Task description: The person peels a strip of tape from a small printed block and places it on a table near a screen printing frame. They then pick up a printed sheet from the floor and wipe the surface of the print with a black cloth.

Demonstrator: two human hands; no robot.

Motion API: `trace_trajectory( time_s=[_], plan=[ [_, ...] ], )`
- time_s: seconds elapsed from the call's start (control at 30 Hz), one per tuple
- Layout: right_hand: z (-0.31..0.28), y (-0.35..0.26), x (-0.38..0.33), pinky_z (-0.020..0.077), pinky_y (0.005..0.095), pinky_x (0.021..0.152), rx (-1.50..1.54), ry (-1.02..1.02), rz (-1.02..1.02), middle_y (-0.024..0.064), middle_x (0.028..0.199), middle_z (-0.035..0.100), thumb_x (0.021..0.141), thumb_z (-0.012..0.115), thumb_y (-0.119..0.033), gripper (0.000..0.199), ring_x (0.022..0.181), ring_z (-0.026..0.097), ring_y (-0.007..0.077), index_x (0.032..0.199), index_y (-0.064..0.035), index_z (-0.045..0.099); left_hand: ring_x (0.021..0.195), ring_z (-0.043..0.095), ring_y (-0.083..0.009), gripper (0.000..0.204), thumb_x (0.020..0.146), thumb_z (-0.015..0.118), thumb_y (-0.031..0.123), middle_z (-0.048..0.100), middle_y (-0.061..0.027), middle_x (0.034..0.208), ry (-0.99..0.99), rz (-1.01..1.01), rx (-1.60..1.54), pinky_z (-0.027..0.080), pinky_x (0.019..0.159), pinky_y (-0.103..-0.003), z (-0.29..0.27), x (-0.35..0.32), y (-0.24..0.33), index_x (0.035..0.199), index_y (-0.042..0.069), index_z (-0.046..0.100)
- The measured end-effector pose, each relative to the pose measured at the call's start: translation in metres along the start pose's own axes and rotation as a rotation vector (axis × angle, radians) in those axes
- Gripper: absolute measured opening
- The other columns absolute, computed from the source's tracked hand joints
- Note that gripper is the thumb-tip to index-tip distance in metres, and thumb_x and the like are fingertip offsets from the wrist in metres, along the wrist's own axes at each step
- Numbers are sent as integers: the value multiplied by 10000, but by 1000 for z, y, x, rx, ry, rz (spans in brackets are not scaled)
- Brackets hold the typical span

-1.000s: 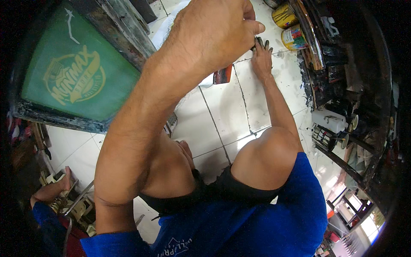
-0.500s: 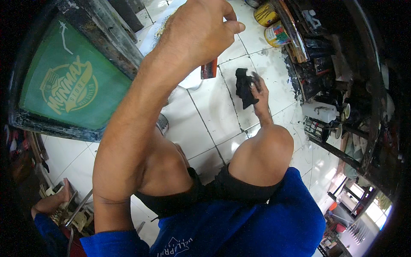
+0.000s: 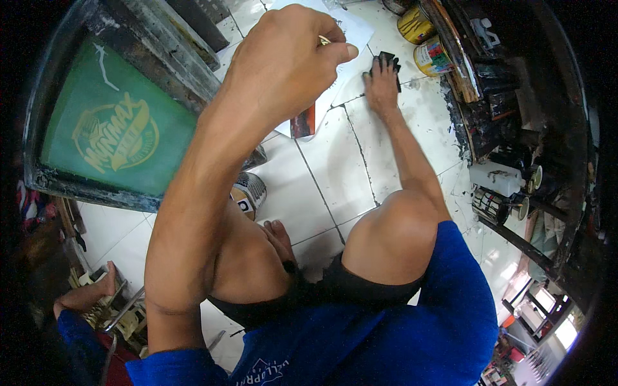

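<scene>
My left hand (image 3: 283,64) is raised at the upper middle with its fingers curled in and thumb pressed toward them. A reddish-brown, dark-edged piece (image 3: 302,122) shows below it; whether the fingers hold this is hidden. A small yellowish bit shows by the thumb. Farther right, my right hand (image 3: 382,90) presses down on a black cloth (image 3: 390,60) on the floor tiles, its fingers over the cloth. Beyond my left hand lies white sheet material (image 3: 353,32) with dark printing, partly covered by the hand. At the left stands a green-meshed printing screen (image 3: 71,122) in a stained frame.
A labelled can (image 3: 253,192) stands beside my left leg. At the right, paint cans (image 3: 432,56) and a white jug (image 3: 496,179) sit along a dark, stained rack (image 3: 515,239). Another person's arm (image 3: 87,294) shows at the lower left. White tiles (image 3: 322,174) cover the floor.
My right hand has carried the black cloth forward and lowered it to the floor. My left hand has shifted slightly left, the reddish piece with it. The labelled can shows more fully.
</scene>
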State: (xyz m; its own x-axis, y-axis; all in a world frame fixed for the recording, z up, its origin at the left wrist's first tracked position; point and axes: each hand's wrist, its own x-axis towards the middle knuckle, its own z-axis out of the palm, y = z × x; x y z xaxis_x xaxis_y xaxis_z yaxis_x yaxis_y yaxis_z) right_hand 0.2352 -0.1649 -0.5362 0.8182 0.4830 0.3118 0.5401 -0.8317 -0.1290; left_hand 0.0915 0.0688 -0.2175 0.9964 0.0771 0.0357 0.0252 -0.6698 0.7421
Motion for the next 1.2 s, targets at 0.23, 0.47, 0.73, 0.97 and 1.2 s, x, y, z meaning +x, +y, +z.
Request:
trace_trajectory(
  time_s=[0.23,0.47,0.73,0.97,1.2],
  plan=[
    [-26,-88,-87,254,574,1161,276,-369,-318,284,1507,371,920,569,-241,620,1405,338,460,1440,50,397,622,577,-107,286,912,689,191,696,-126,734,-27,-37,-26,459,580,-309,9,9,-18,1036,-66,712],
    [-6,-11,0,290,533,1142,17,-69,38,274,1480,424,955,513,-263,590,1355,394,466,1444,45,394,618,589,-108,306,909,698,211,686,-128,710,-50,-29,-58,458,566,-307,23,12,1,1072,-48,714],
    [-79,-118,-187,232,526,1187,291,-629,-397,205,1552,354,882,626,-293,688,1431,313,412,1469,-5,411,585,562,-101,299,915,682,230,669,-98,681,-43,-42,48,442,548,-310,21,12,2,1063,-26,720],
    [-61,-93,-113,244,522,1176,115,-420,-144,201,1548,358,967,542,-348,650,1438,298,392,1493,-6,373,549,485,-83,302,917,687,218,616,-47,641,-96,2,19,392,511,-300,33,15,12,1057,-48,708],
    [-94,-109,-278,228,599,1167,353,-689,-317,226,1557,323,855,691,-321,745,1433,283,450,1476,-17,412,538,477,-59,294,925,678,207,576,-23,610,-62,-56,-30,366,481,-270,18,6,7,1052,-56,707]
  ],
)
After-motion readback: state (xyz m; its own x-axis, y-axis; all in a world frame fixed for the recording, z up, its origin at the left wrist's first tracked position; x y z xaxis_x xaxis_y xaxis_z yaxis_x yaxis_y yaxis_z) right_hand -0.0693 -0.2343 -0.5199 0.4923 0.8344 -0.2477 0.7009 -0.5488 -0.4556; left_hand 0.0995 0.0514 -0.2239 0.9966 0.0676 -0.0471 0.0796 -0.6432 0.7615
